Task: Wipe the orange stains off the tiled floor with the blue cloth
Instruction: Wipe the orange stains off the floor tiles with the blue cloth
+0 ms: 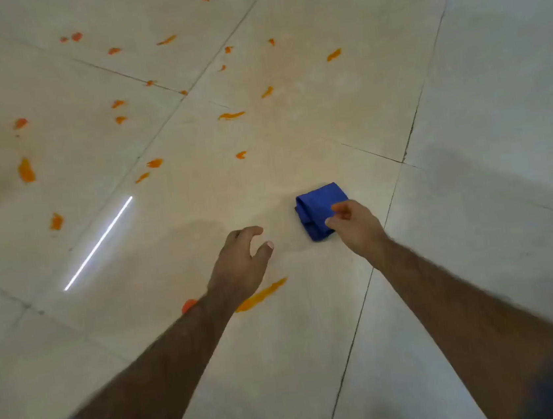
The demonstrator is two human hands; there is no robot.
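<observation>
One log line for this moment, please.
right hand: pinching folded blue cloth | left hand: empty, loosely curled | orange stains: unwiped

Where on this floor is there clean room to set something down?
The grey tiles right of the blue cloth and right hand are bare. Orange stains crowd the tiles ahead and left; a long smear lies by the left hand.

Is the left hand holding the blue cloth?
No, the right hand pinches the blue cloth; the left hand holds nothing.
</observation>
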